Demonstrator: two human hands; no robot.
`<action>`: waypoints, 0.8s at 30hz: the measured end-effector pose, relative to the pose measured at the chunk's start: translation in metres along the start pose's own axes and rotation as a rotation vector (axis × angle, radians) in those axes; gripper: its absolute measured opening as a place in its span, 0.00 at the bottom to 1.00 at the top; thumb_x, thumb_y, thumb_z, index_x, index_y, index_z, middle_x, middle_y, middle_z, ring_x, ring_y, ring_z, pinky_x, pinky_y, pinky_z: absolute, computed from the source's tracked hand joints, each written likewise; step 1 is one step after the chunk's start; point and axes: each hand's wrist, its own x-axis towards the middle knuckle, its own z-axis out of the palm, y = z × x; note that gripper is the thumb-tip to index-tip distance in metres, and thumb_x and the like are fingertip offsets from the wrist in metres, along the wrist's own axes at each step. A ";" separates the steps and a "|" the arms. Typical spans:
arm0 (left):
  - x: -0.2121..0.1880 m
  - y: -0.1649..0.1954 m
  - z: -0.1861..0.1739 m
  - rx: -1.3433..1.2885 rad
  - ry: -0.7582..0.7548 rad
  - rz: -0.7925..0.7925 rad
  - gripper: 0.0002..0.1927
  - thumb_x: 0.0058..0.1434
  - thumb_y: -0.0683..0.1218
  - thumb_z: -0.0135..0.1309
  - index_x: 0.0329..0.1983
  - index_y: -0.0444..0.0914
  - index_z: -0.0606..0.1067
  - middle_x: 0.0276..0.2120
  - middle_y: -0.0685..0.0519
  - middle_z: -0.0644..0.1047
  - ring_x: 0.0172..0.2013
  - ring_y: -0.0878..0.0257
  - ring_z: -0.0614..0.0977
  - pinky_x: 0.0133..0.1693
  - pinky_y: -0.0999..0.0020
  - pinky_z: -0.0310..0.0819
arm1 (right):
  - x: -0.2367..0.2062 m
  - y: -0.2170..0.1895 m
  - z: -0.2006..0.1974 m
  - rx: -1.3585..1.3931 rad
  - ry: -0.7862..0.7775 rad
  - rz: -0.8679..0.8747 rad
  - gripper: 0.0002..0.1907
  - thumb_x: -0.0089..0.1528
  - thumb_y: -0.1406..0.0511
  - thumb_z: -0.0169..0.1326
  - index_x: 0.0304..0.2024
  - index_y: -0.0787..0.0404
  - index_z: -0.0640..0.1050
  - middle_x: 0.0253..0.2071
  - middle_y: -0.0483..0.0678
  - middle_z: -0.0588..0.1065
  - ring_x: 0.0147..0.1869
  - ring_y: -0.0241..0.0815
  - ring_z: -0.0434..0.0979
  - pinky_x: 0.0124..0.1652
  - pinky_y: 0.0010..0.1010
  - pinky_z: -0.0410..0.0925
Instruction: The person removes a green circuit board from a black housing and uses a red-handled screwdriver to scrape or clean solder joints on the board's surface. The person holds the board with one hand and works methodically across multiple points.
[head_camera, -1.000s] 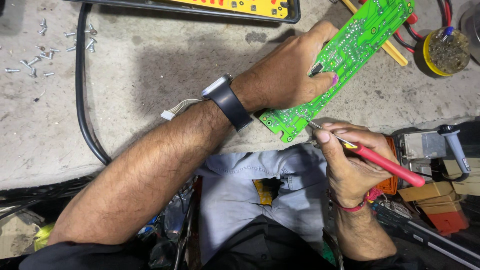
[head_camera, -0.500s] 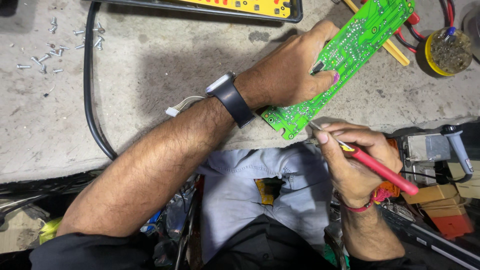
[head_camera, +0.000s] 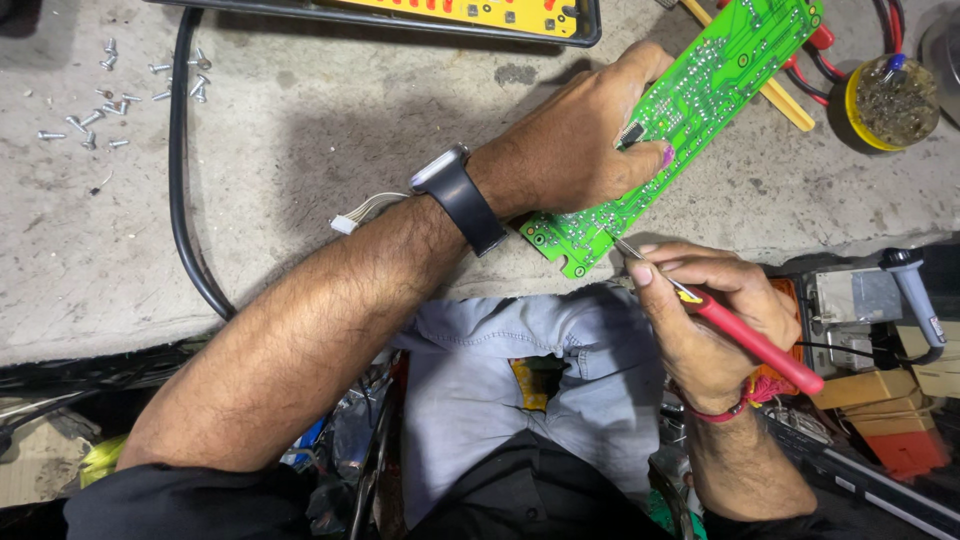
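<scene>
A long green circuit board (head_camera: 700, 100) lies tilted across the right of the concrete bench, solder side up. My left hand (head_camera: 590, 140) presses on the board's lower half, with a dark watch (head_camera: 455, 195) on the wrist. My right hand (head_camera: 715, 315) grips a red-handled soldering iron (head_camera: 755, 345) like a pen. Its metal tip touches the board's lower edge near the corner.
Several loose screws (head_camera: 120, 95) lie at the bench's far left. A black cable (head_camera: 180, 180) curves down the left side. A yellow-faced device (head_camera: 480, 15) sits along the top edge, and a yellow round tin (head_camera: 890, 100) stands at the right. Boxes and tools (head_camera: 880, 340) crowd the lower right.
The view has shifted slightly. Both hands keep their hold; the iron's tip stays at the board's lower edge.
</scene>
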 end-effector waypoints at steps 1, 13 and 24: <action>0.000 0.000 0.000 -0.009 0.003 0.005 0.23 0.63 0.43 0.60 0.58 0.31 0.67 0.43 0.41 0.82 0.47 0.52 0.87 0.50 0.59 0.80 | 0.000 -0.001 0.000 -0.001 0.005 0.007 0.13 0.67 0.75 0.66 0.43 0.65 0.72 0.41 0.55 0.82 0.46 0.41 0.86 0.46 0.25 0.78; 0.000 -0.003 0.001 0.020 -0.006 -0.027 0.23 0.63 0.44 0.61 0.56 0.32 0.67 0.41 0.43 0.83 0.45 0.51 0.88 0.47 0.59 0.80 | -0.004 -0.003 -0.001 0.031 -0.049 -0.010 0.13 0.62 0.75 0.67 0.39 0.64 0.73 0.41 0.57 0.81 0.42 0.41 0.85 0.41 0.25 0.76; 0.001 -0.002 0.003 -0.028 0.003 -0.016 0.23 0.63 0.44 0.59 0.57 0.31 0.67 0.42 0.43 0.83 0.46 0.54 0.87 0.49 0.60 0.80 | -0.002 -0.004 -0.001 0.029 -0.049 -0.010 0.12 0.66 0.76 0.66 0.41 0.66 0.73 0.40 0.58 0.81 0.47 0.44 0.86 0.46 0.28 0.78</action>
